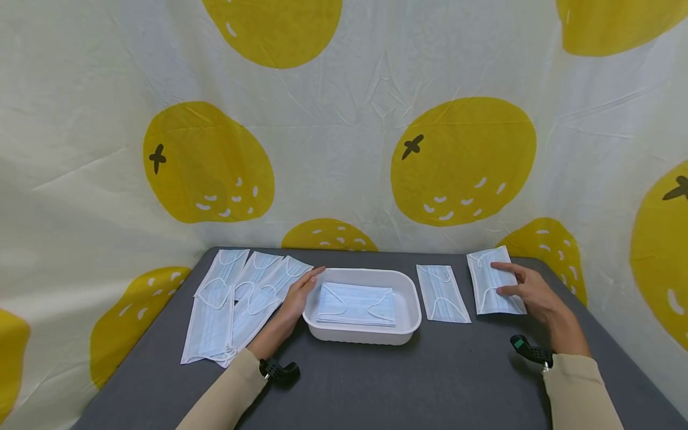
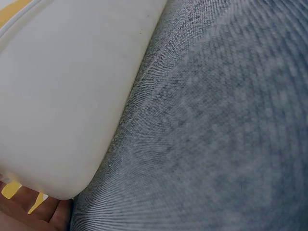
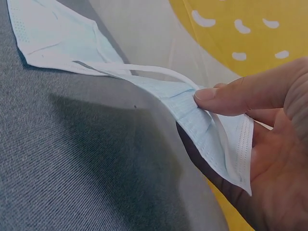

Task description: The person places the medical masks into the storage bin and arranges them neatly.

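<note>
My right hand (image 1: 532, 292) pinches a light blue disposable face mask (image 1: 491, 283) between thumb and fingers, lifting it off the table. The right wrist view shows the thumb (image 3: 207, 94) on the pleated side of this mask (image 3: 185, 108), beside its white ear loop. Along the left end of a white plastic tray (image 1: 362, 338) lies my left hand (image 1: 292, 304), its fingers straight against the wall. In the left wrist view, finger parts (image 2: 45, 211) show at the corner of the tray (image 2: 67, 91). Inside the tray lies a flat face mask stack (image 1: 356, 304).
Several overlapping face masks (image 1: 212, 325) are spread left of my left hand. One more mask (image 1: 443, 292) lies between the tray and my right hand. The dark grey table (image 1: 398, 382) ends at a curtain (image 1: 333, 161) printed with yellow fruit.
</note>
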`<state>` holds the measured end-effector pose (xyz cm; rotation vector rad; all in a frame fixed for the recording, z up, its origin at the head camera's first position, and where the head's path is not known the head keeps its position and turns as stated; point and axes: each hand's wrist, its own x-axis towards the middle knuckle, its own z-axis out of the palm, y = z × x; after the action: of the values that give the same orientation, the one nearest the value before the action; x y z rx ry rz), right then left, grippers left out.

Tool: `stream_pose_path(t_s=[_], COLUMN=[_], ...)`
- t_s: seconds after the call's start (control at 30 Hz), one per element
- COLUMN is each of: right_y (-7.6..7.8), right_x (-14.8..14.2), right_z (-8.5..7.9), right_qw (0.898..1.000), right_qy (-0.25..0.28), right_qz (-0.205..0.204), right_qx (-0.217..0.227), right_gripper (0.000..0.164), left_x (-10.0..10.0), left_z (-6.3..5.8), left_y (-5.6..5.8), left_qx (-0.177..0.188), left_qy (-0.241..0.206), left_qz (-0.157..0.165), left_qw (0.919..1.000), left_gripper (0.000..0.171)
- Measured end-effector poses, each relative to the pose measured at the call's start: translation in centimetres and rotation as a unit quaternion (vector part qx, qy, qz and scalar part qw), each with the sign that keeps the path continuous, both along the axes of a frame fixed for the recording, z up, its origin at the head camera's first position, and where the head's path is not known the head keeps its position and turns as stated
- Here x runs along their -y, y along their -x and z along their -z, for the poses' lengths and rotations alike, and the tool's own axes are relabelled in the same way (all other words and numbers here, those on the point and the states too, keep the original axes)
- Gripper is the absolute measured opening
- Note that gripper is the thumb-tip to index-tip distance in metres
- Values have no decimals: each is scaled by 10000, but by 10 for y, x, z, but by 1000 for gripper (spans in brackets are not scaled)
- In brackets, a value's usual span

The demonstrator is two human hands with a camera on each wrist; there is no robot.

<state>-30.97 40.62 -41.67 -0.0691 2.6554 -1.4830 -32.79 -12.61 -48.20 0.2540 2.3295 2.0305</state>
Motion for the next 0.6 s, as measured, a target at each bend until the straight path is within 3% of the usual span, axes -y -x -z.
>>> stream_pose_path(t_s=[0.6], right_y=[-1], right_x=[13], right_z=[-15], right_qw=[9992], right_qy=[71], right_qz=[0], right_qx=[-406], right_gripper=[73], left_x=[-1], left_z=[0], left_y=[0], left_qx=[-4], left_qy=[-8], left_qz=[-5], left_qw=[10000], left_gripper=[43])
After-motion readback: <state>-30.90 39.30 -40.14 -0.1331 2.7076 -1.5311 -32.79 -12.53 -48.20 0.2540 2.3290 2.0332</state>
